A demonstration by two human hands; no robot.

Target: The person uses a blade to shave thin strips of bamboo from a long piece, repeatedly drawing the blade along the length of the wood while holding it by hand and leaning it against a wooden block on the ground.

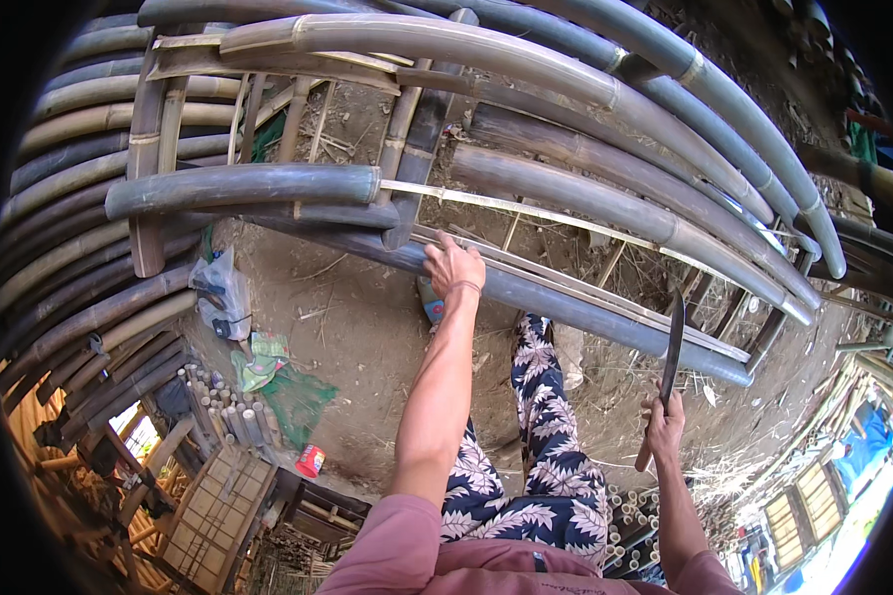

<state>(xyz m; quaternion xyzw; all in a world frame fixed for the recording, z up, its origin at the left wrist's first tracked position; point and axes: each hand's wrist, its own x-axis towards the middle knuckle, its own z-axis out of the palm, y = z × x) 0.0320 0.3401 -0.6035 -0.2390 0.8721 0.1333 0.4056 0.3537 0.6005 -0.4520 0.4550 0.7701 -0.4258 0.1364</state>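
My left hand (pixel 453 268) is on the long dark bamboo pole (pixel 566 300) nearest my legs, its fingers bent over the pole. Pale split bamboo strips (pixel 625 312) run along that pole's far side, close to the fingers. My right hand (pixel 664 422) grips a machete (pixel 674 342) by its wooden handle, blade pointing up and away from me. The blade's tip comes near the bamboo frame's right part, and I cannot tell whether it touches. Just beyond my left hand lies a short, thick bamboo length (pixel 258 188) with a narrow pale strip (pixel 526 209) extending from its right end.
Large curved-looking bamboo poles (pixel 446 40) cross the far side, and more poles (pixel 69 208) form a slatted wall at left. A plastic bag (pixel 222 293), green netting (pixel 298 402) and a red container (pixel 311 461) are on the left. Cut bamboo ends (pixel 630 526) are stacked near my right leg.
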